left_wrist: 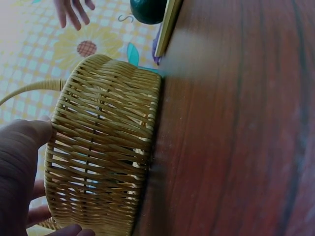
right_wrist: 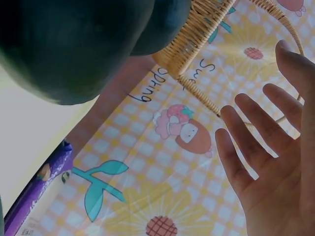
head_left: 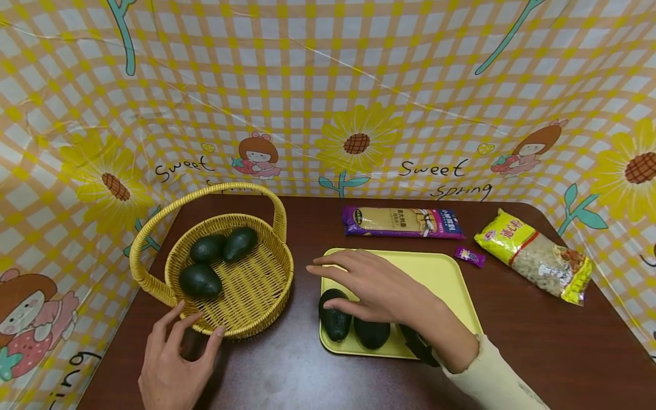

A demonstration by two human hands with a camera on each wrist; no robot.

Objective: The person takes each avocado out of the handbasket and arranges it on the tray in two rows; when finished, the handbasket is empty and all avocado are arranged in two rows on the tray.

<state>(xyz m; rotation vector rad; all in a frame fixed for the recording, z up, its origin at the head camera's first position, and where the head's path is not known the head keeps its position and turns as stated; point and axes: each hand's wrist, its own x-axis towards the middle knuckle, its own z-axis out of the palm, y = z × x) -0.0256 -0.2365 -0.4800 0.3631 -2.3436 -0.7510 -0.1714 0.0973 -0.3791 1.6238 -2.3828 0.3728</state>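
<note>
Three dark green avocados (head_left: 201,281) lie in the left part of a yellow wicker basket (head_left: 261,310) with an arched handle. My left hand (head_left: 176,356) is at the basket's near-left rim, fingers spread and loosely bent; in the left wrist view its thumb (left_wrist: 34,132) touches the rim. Above the yellow tray (head_left: 435,267), my right hand (head_left: 379,287) is extended palm down and holds nothing, its fingers apart. Below it, two avocados (head_left: 335,324) lie at the tray's near-left corner, partly covered by the hand. Another dark shape shows under the right wrist.
A purple pasta packet (head_left: 402,222) lies behind the tray. To its right are a small purple wrapped sweet (head_left: 470,257) and a yellow-and-clear food bag (head_left: 535,256). A checked cloth (head_left: 307,85) hangs around the back and sides of the brown table (head_left: 302,376).
</note>
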